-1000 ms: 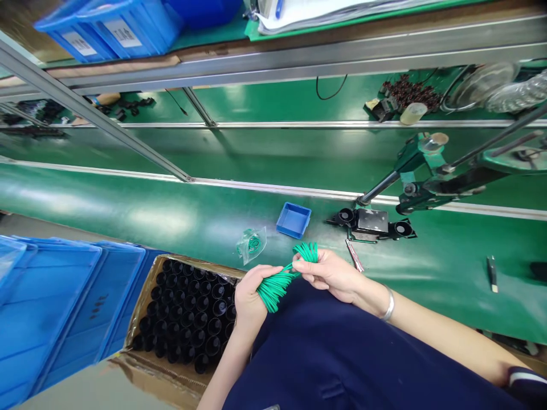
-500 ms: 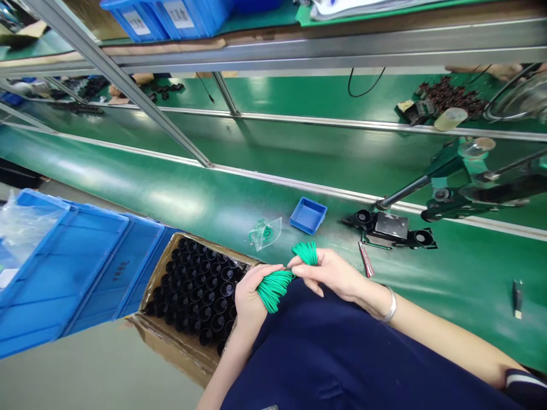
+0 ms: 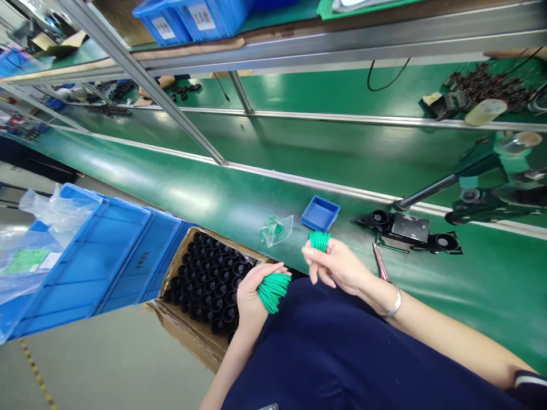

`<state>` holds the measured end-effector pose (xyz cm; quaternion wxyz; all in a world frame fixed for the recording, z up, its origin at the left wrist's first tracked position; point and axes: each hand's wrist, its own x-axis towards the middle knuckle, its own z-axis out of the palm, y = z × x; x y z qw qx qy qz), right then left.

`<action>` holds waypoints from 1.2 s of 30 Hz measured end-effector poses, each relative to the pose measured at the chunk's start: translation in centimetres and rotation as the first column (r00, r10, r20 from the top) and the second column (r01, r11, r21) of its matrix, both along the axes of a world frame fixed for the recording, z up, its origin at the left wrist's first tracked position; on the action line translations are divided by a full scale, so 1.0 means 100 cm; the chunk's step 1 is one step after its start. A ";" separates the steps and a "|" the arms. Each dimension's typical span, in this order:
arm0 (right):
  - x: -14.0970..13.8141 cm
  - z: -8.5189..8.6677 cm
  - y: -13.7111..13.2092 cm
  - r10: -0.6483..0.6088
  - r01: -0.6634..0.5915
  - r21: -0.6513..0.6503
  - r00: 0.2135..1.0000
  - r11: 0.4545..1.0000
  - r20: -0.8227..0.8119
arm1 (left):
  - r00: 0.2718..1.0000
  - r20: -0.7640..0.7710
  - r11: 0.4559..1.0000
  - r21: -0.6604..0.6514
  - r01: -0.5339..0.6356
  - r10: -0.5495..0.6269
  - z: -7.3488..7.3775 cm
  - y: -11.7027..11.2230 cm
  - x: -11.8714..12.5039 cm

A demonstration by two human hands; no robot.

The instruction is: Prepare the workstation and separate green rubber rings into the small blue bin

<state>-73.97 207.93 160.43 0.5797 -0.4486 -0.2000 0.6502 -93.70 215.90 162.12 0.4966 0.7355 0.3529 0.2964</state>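
Observation:
My left hand [image 3: 252, 290] is closed round a thick bundle of thin green rings [image 3: 273, 291], which fans out past the fingers. Pinched in my right hand [image 3: 337, 263] is a smaller bunch of green rings [image 3: 319, 240], sticking up above the thumb and fingertips. A gap separates the two hands. Beyond them on the green bench lies a clear plastic bag [image 3: 282, 230] with more green rings inside. To its right sits a small blue tray [image 3: 320, 213]. Left of my left hand, an open cardboard box [image 3: 188, 336] holds rows of black cups [image 3: 209, 276].
Blue crates [image 3: 106, 250] lean at the left. A black fixture [image 3: 410, 228] with two round cups stands on the bench, a red-handled tool [image 3: 380, 262] near it. A metal arm stand [image 3: 431, 191] rises at the right. A shelf beam [image 3: 325, 54] crosses overhead.
My right hand has drawn away from my left, to the right and slightly up, with its bunch of rings. The left hand stays on its bundle. The view has turned somewhat left.

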 end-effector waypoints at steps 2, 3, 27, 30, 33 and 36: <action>-0.006 0.000 -0.001 0.125 -0.125 0.021 0.992 0.992 0.029 | 0.999 -0.050 0.996 0.081 0.026 -0.022 -0.001 0.003 0.001; -0.009 0.001 -0.001 0.171 -0.172 0.022 0.984 0.985 0.042 | 0.997 -0.066 0.993 0.110 0.036 -0.029 -0.002 0.004 0.001; 0.007 0.000 0.011 -0.178 0.173 -0.068 0.981 0.983 -0.074 | 0.994 0.102 0.983 -0.171 0.060 -0.043 -0.006 0.024 0.015; 0.003 -0.003 0.011 0.006 -0.007 -0.035 1.000 0.999 -0.014 | 0.998 0.011 0.996 -0.068 0.057 -0.056 -0.008 0.026 0.016; -0.004 -0.007 0.010 0.122 -0.122 -0.030 0.992 0.992 0.018 | 0.997 -0.052 0.997 0.049 0.064 -0.061 -0.010 0.027 0.018; -0.005 -0.008 0.010 0.120 -0.119 -0.048 0.992 0.992 0.032 | 0.995 -0.057 0.992 0.096 0.083 -0.078 -0.010 0.028 0.020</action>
